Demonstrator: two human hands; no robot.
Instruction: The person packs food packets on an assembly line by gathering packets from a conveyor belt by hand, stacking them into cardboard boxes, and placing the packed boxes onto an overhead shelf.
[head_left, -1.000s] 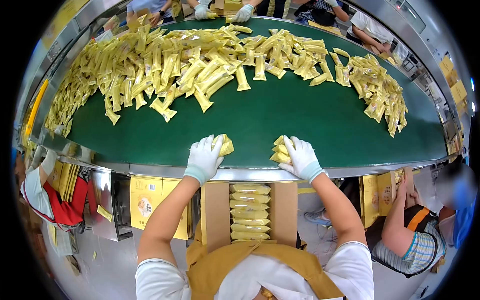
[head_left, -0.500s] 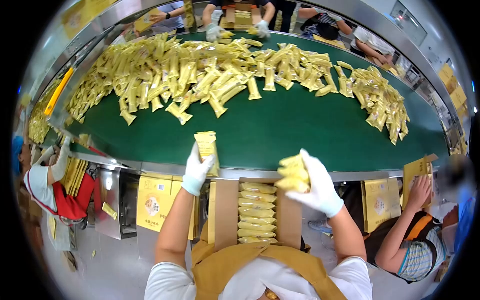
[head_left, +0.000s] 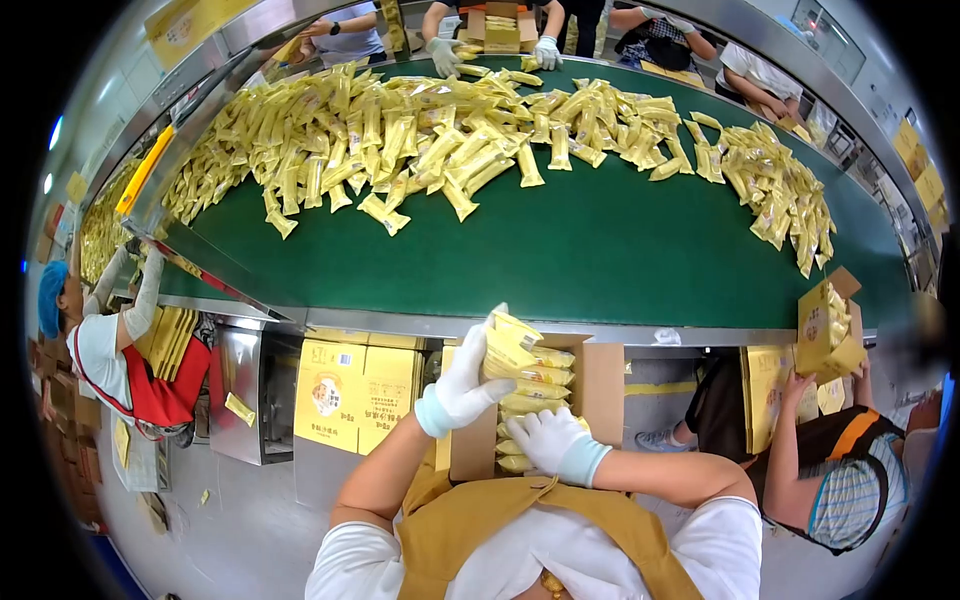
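Observation:
My gloved left hand [head_left: 465, 385] is closed around yellow packets [head_left: 512, 338], held over the far left part of an open cardboard box [head_left: 602, 385]. My gloved right hand [head_left: 550, 440] lies over the row of packets [head_left: 545, 376] inside the box, fingers pointing left. Whether it grips any of them is hidden. The box stands between my body and the green belt [head_left: 600, 260], its flaps spread to the sides.
A long heap of yellow packets [head_left: 400, 130] covers the far side of the belt. Flattened yellow cartons [head_left: 358, 395] stand left of my box. A worker in red [head_left: 180, 380] is at the left; another at the right holds a filled box [head_left: 828, 325].
Both hands have moved from the belt to the box, the left still with packets. The right hand's bunch is no longer visible in it. The right co-worker's box is now raised and tilted.

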